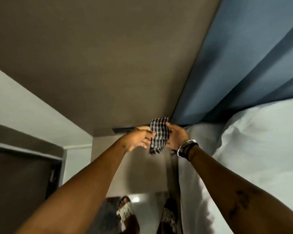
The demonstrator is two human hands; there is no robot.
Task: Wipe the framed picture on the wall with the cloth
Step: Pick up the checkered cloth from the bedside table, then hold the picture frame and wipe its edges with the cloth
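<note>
A black-and-white checked cloth (159, 135) hangs between my two hands in front of a grey-brown wall (108, 65). My left hand (138, 139) pinches its left edge with the fingers. My right hand (177, 136), with bracelets on the wrist, grips its right side. The cloth is bunched and droops below my hands. No framed picture shows in this view. A short dark strip (123, 130) sits on the wall just behind my left hand; I cannot tell what it is.
A blue curtain (243, 65) hangs at the right of the wall. White bedding (252, 157) fills the lower right, close to my right arm. A dark door (20, 174) stands at the left. My sandalled feet (125, 211) are on a glossy floor below.
</note>
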